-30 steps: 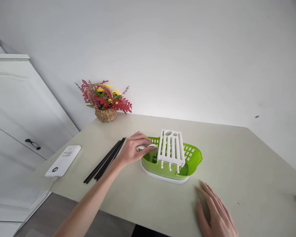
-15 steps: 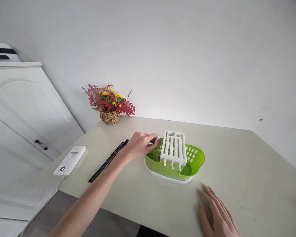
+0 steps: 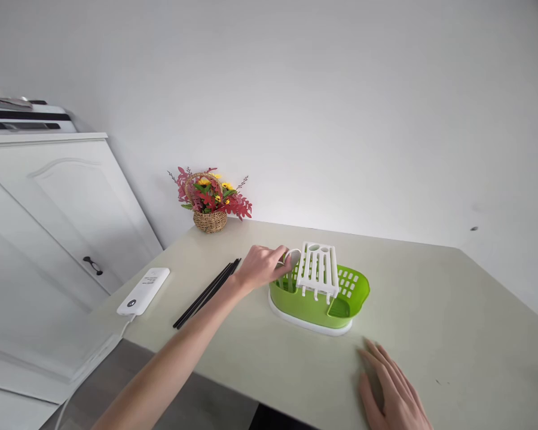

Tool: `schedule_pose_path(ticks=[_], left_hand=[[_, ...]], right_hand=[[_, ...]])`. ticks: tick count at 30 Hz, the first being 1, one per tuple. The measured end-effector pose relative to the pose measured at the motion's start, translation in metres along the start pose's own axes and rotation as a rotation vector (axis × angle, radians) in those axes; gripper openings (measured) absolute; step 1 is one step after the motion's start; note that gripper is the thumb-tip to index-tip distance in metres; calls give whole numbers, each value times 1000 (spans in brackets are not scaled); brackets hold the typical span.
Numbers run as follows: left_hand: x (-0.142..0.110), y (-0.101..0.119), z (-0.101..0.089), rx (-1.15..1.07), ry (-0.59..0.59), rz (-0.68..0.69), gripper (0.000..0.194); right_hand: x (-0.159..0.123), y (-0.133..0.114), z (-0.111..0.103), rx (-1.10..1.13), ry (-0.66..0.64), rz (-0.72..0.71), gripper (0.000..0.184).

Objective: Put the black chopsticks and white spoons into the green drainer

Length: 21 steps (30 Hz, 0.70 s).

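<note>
While the right hand (image 3: 392, 385) lies on the surface (image 3: 430, 298), its grip released, the left hand's (image 3: 262, 267) grip pinches at least one of two pale spoons (image 3: 295, 258); whether both, I cannot tell. They stand in the left end of one green basket (image 3: 309, 309), beside one white rack (image 3: 318, 269) with three hooks and two round holes. Several black chopsticks (image 3: 208, 292) overlap, uncountable. One white device (image 3: 143, 291) bears unreadable dark print and one round mark.

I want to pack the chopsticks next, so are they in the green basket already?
No, the chopsticks lie on the table.
</note>
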State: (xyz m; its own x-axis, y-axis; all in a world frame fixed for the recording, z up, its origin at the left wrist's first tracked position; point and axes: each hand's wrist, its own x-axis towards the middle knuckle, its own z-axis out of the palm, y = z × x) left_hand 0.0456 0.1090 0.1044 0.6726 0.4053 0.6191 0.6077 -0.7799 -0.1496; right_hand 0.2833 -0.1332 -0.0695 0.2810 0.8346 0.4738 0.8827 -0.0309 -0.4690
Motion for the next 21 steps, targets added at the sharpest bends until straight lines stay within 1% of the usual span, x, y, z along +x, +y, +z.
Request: schedule_pose_path(ticks=[3, 5, 10, 16, 21], left_hand=[[7, 0, 1, 114, -94, -77, 18], [12, 1, 3, 158, -124, -131, 18], [31, 1, 5, 203, -144, -252, 25], [58, -16, 0, 218, -175, -385, 24], [73, -28, -7, 209, -172, -483, 27]], right_hand=[[0, 3, 2, 3, 1, -7, 42], [-1, 6, 2, 1, 5, -2, 42], [0, 16, 1, -6, -14, -71, 41], [2, 22, 4, -21, -7, -121, 41], [-1, 23, 6, -51, 1, -125, 41]])
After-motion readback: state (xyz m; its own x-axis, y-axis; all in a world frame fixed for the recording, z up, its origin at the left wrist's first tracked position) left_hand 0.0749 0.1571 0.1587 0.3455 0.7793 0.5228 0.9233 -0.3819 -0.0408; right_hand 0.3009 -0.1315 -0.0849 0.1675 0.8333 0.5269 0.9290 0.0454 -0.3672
